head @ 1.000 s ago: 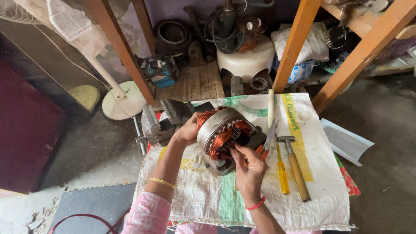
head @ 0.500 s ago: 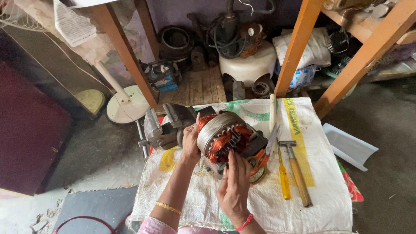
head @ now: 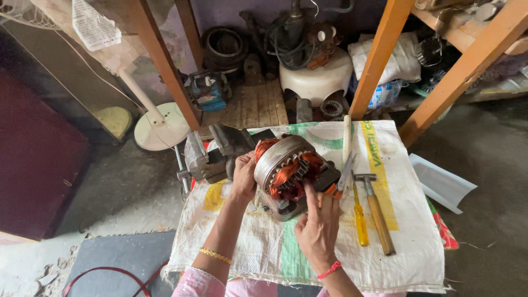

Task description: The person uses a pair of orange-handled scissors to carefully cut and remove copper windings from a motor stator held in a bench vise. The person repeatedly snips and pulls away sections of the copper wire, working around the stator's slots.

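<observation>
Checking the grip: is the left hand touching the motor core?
Touching: the head view shows the left hand pressed against the motor core.

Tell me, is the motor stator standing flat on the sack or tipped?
Tipped. The motor stator leans, its open bore with copper windings facing the camera; the left hand steadies its side and the right hand touches its front, over the woven sack.

From my feed, both forearms are bare. The left hand [head: 244,175] has a thin gold beaded bracelet [head: 215,255] sitting partway up the forearm. The right hand [head: 318,226] has a red thread band [head: 329,270] at the wrist. I see pink sleeves [head: 192,284] at the bottom edge, short or pushed up near the elbows. I cannot make out any rings.
</observation>
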